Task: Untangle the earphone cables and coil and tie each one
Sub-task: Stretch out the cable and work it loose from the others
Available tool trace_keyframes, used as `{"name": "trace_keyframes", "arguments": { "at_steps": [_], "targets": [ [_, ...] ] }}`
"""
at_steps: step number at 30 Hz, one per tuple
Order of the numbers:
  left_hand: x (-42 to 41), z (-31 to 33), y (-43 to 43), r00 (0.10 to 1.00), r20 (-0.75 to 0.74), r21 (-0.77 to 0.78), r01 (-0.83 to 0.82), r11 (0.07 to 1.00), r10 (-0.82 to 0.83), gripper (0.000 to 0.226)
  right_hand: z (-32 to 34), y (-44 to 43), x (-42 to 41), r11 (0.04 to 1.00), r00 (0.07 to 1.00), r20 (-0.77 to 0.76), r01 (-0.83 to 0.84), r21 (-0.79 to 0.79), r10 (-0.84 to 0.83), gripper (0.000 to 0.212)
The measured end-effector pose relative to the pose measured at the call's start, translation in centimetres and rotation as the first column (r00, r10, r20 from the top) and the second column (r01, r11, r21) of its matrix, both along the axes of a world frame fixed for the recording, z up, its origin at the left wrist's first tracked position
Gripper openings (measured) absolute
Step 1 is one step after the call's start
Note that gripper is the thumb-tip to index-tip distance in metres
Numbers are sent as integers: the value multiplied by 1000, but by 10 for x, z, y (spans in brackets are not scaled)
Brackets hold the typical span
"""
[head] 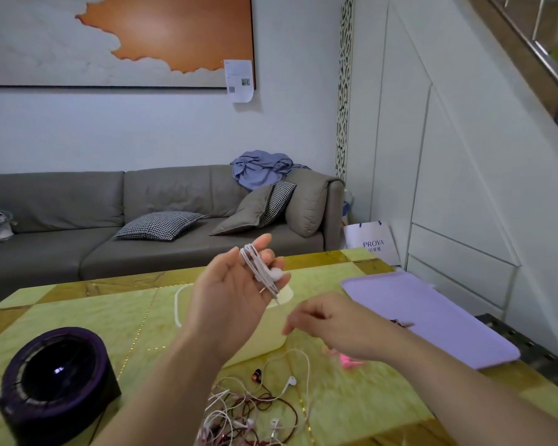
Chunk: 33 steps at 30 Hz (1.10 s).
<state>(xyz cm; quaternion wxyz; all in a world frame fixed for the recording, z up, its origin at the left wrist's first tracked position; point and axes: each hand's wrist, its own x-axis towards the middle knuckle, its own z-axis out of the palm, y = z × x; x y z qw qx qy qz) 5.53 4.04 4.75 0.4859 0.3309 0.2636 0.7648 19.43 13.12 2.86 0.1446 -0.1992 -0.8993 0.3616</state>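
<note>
Above the cream tray [178, 305], the left hand [236, 294] is raised, palm toward the camera, fingers straight and spread. One white earphone cable [261, 268] is wound round those fingers. Its long axis slants from upper left to lower right. Right of the tray, the right hand [331, 320] hovers palm down, fingers loosely curled and blurred, so its grip cannot be determined. Nearer than the tray, one tangle [252, 410] of white, pink and dark red cables lies on the table [78, 317].
</note>
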Motion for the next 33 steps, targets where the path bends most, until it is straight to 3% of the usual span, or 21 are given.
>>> {"name": "trace_keyframes", "arguments": {
  "at_steps": [4, 7, 9, 12, 15, 17, 19, 21, 28, 31, 33],
  "targets": [
    [-9, -15, 5, 966, -254, -172, -87, 981, 41, 40, 26, -14, 4, 980, 992, 125, -49, 194, 24, 22],
    [-8, -30, 8, 862, -506, -282, -167, 945, 1, 34, 54, -18, 12, 961, 999, 53, -9, 276, -6, 24],
    [-4, -35, 8, 828, -559, -305, -146, 941, -53, 38, 68, -14, 13, 970, 998, -45, 43, 240, -33, 25],
    [9, -28, 3, 841, -525, -303, -42, 952, -130, 42, 72, -1, 7, 977, 971, -224, 126, 175, -85, 30],
    [22, -14, -7, 907, -358, -217, 148, 965, -220, 25, 53, 11, -3, 981, 941, -297, 186, 53, -162, 33],
    [22, -3, -10, 947, -223, -86, 219, 972, -233, 25, 34, 12, -8, 989, 946, -293, 118, -86, -138, 33],
    [18, 3, -8, 983, -75, 16, 171, 985, -169, 27, 19, 7, -11, 984, 960, -268, 36, -173, -82, 34],
    [14, 6, -6, 998, -7, 20, 61, 998, -60, 28, 12, 2, -11, 988, 976, -215, 7, -156, -41, 38],
    [-3, -6, 3, 946, -262, -66, -215, 974, 191, 35, 29, -13, -4, 977, 987, 146, -89, 194, 61, 23],
    [-14, -21, 16, 852, -490, -125, -280, 952, 186, 41, 52, -21, 2, 947, 986, 144, -120, 297, 79, 23],
    [-18, -32, 30, 802, -589, -242, -297, 924, 104, 49, 66, -17, 4, 928, 996, 77, -76, 364, 51, 26]
  ]
}}
